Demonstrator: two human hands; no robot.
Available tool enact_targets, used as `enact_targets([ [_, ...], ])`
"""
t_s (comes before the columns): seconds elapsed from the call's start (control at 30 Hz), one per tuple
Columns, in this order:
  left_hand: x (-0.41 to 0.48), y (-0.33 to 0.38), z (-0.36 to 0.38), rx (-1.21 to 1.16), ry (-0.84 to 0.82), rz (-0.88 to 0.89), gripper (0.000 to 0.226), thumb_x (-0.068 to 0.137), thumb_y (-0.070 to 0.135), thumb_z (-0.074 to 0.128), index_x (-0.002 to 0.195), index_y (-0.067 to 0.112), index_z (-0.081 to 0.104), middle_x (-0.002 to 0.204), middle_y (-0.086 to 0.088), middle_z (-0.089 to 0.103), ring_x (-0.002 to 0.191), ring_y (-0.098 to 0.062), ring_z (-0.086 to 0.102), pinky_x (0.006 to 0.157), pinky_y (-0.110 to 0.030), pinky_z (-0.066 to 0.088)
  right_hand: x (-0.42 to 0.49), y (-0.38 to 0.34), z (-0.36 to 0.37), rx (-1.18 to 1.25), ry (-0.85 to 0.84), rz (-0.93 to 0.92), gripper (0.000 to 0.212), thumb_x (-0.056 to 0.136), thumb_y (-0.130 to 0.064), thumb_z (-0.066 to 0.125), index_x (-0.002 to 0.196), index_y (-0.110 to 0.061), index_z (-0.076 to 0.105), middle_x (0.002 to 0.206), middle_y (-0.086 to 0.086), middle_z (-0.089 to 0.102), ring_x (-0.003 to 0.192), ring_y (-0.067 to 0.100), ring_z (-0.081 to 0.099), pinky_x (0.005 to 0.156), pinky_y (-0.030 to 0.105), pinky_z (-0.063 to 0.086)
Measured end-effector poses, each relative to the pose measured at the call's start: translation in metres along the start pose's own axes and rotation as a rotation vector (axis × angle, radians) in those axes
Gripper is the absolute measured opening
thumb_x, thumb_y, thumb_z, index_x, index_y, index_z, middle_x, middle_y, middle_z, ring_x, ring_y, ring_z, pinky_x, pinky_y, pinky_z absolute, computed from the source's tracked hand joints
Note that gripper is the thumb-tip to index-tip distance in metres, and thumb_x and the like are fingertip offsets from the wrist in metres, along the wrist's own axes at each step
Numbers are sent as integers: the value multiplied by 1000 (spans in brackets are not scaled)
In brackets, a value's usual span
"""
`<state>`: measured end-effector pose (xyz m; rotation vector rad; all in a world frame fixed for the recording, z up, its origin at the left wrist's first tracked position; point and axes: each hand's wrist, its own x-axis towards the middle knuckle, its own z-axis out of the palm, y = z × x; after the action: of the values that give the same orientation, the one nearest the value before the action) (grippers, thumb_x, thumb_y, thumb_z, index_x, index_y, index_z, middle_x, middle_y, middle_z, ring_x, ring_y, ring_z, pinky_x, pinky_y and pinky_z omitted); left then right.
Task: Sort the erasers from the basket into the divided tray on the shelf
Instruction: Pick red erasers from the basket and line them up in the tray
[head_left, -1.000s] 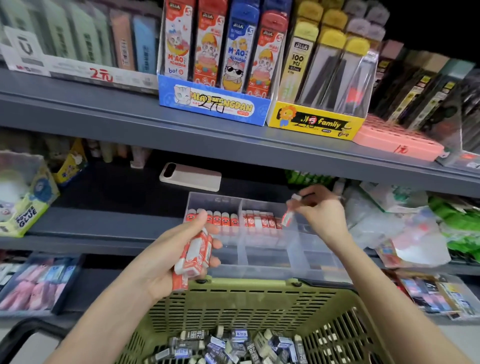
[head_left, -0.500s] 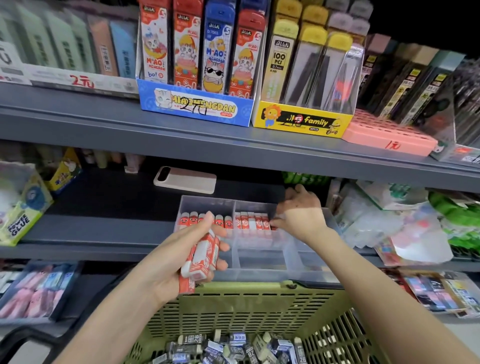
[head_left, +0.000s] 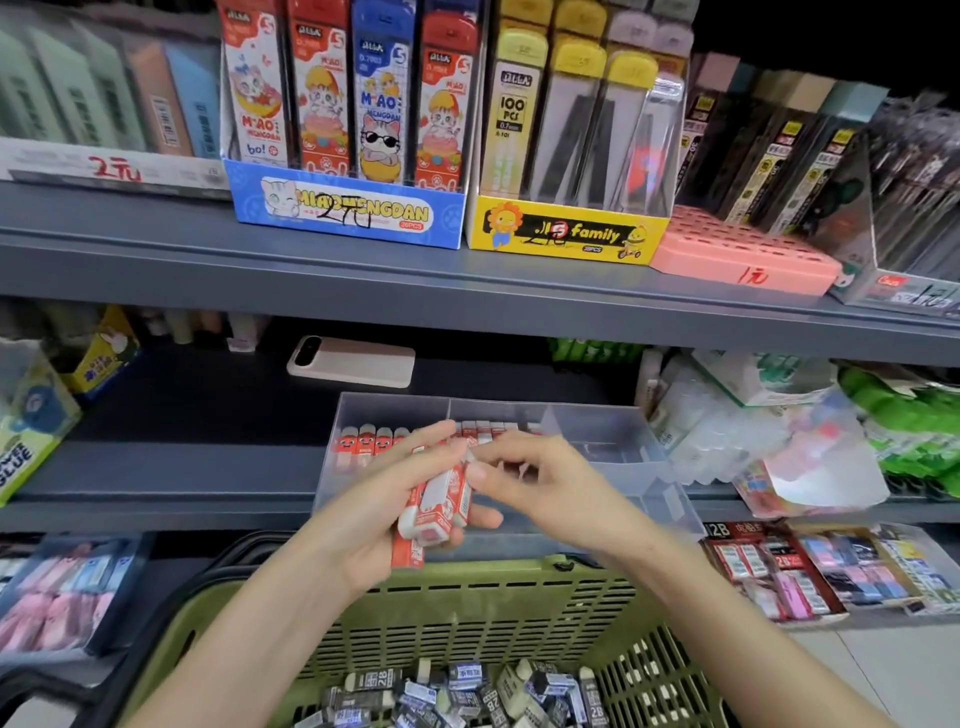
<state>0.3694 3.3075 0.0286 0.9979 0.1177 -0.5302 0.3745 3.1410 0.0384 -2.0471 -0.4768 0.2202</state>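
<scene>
Right hand (head_left: 540, 483) back at erasers (head_left: 439, 504)

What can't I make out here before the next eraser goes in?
Head view only.
- right hand: motion-blurred; grip unclear.
- red erasers in left hand: count hidden by fingers.
- divided tray front compartments: behind both hands.
- basket contents: cut off by bottom edge.

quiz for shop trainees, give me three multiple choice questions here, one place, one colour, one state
1. Where does the phone lie? A in the basket B on the shelf behind the clear tray C on the top shelf
2. What colour are the erasers in the left hand? A blue B green C red and white
3. The left hand is A gripping erasers B open, empty C on the basket rim

1 B, it lies behind the tray. 2 C, red-and-white sleeves. 3 A, it curls round them.
</scene>
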Motion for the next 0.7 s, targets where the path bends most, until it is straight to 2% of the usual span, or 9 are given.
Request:
enact_targets([
  [0.1,3,2,9,-3,-40,-20,63,62,23,72,123,19,56,98,-18,73,73,-40,71,36,-23,46,-4,4,-8,339,44,93,2,81,-28,70,82,-26,72,86,-9,70,83,5,60,76,20,45],
  [0.17,7,3,13,21,-57,-30,54,67,21,69,121,16,59,101,-20,72,76,-40,71,39,-23,49,-6,12,-16,534,44,128,7,77,-25,70,80,-19,68,81,-1,69,76,10,60,67,20,45],
  [0.27,17,2,16,91,4,-27,34,82,10,62,115,5,60,84,-19,72,56,-29,68,39,-23,49,-2,24,-39,760,205,132,15,75,-14,68,84,-6,59,71,7,67,61,13,62,57,19,49],
  [0.33,25,2,15,130,65,-6,23,87,5,59,110,1,61,68,-16,67,46,-24,61,39,-22,47,1,32,-55,713,396,153,21,76,-10,67,92,-3,56,64,8,66,52,13,58,51,20,47],
  [0.4,29,4,11,168,121,30,18,87,3,59,105,0,61,62,-14,65,43,-24,59,38,-23,47,6,39,-63,515,499,161,17,80,-6,68,94,-3,58,60,6,64,47,14,53,48,19,45],
  [0.47,30,10,3,170,180,71,15,87,2,59,101,-1,60,61,-14,64,42,-23,58,37,-23,46,14,41,-58,370,496,161,14,79,-6,71,88,-4,61,58,4,64,46,13,52,45,19,43],
  [0.6,23,32,-21,122,296,128,12,89,8,58,85,-3,58,57,-12,63,39,-18,58,32,-20,42,47,29,-25,336,455,149,20,73,-10,78,80,-12,59,56,0,59,44,8,53,41,20,42],
  [0.7,19,45,-39,60,407,187,15,91,8,55,78,0,57,55,-8,66,40,-16,61,36,-21,48,78,19,3,253,432,180,24,69,-14,81,77,-18,58,66,1,62,57,14,61,57,29,52],
])
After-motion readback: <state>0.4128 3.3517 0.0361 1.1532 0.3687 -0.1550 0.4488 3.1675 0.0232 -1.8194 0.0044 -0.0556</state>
